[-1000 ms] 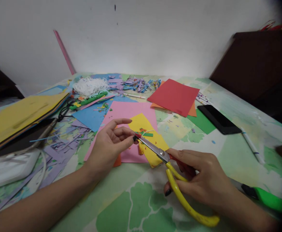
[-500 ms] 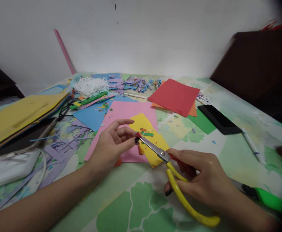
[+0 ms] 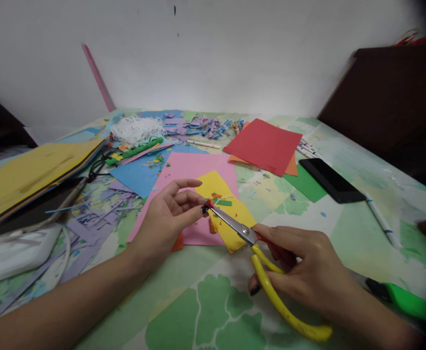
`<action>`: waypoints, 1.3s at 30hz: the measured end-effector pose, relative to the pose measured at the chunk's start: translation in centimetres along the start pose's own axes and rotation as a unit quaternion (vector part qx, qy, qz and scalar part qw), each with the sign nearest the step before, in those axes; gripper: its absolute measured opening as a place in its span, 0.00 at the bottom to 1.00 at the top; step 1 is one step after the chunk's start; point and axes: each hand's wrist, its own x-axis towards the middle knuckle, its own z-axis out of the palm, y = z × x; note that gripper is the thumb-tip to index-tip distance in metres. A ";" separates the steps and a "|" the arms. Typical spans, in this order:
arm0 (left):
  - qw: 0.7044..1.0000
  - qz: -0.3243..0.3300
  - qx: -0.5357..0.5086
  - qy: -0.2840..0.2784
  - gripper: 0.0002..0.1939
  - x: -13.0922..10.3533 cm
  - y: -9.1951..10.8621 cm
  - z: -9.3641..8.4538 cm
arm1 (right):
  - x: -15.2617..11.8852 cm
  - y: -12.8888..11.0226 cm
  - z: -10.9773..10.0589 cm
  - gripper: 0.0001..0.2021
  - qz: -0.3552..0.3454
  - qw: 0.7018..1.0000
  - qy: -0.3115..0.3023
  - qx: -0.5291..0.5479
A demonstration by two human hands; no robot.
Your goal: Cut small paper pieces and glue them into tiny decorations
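My left hand pinches a small piece of red paper between thumb and fingers. In my right hand are scissors with yellow handles, fingers wrapped round them. The blade tips meet the red piece right at my left fingertips, and the blades look nearly closed. Below lies a yellow paper sheet on a pink sheet. Green and orange scraps and a small yellow fringed piece rest there.
Red paper and a black phone lie to the right, with a green-handled cutter by my right wrist. White string is piled at the back. Yellow sheets, purple scraps and a white power strip are on the left.
Almost nothing differs. The scissor tips cover a bit more of the red piece, which shows smaller at my left fingertips; both hands keep their places.
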 end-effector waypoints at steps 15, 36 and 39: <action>1.000 0.001 -0.012 0.005 0.20 0.1 0.0 0.0 | -0.2 0.1 0.0 0.24 0.001 1.000 0.002 -0.007; 0.976 -0.166 -0.143 -0.013 0.20 -0.1 1.1 0.3 | 0.1 0.0 -0.4 0.06 0.146 0.962 -0.141 0.185; 0.975 -0.168 -0.146 -0.011 0.21 -0.1 1.1 0.2 | 0.2 0.2 -0.3 0.08 0.173 0.945 -0.154 0.231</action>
